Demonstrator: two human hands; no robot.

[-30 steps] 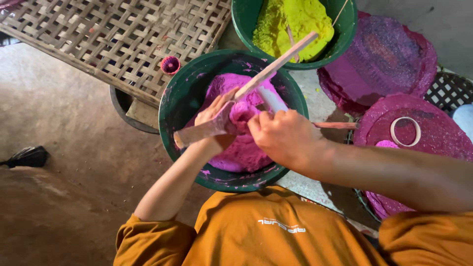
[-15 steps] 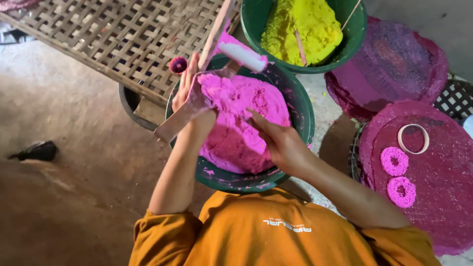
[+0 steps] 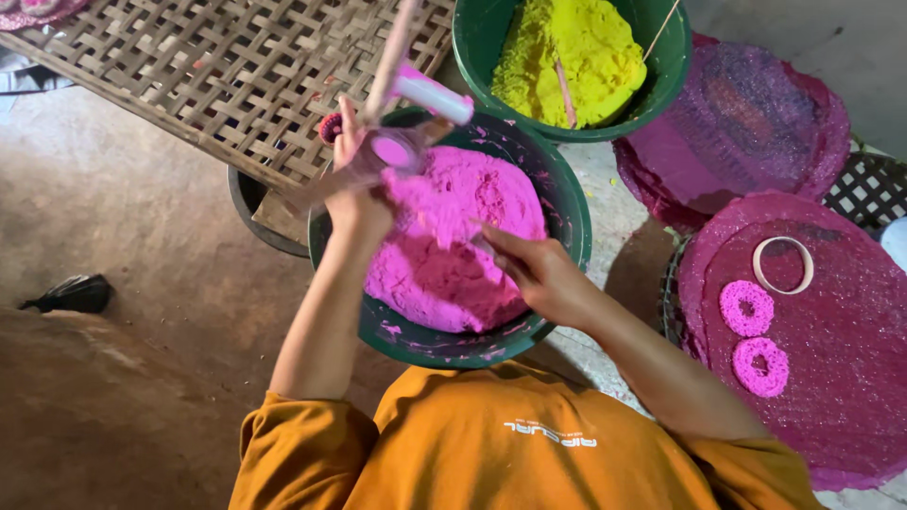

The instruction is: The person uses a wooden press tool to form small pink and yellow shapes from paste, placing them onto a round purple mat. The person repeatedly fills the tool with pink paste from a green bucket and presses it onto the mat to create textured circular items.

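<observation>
**Loaded press held above the pink bowl**

The left hand is clamped on a press over the bowl rim; if it tips, pink dough could drop outside. The right hand rests in the dough, fingers loosely together, and could drag some over the rim. The press's stick runs out of frame, and its blur hides the grip.

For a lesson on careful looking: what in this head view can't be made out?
- Wooden stick: motion-blurred, top cut off by the frame edge.
- Left hand: grip on the clear tube blurred.
- Right hand: fingertips smeared over the pink dough.
- Dark bucket: mostly hidden under the woven mat.
</observation>
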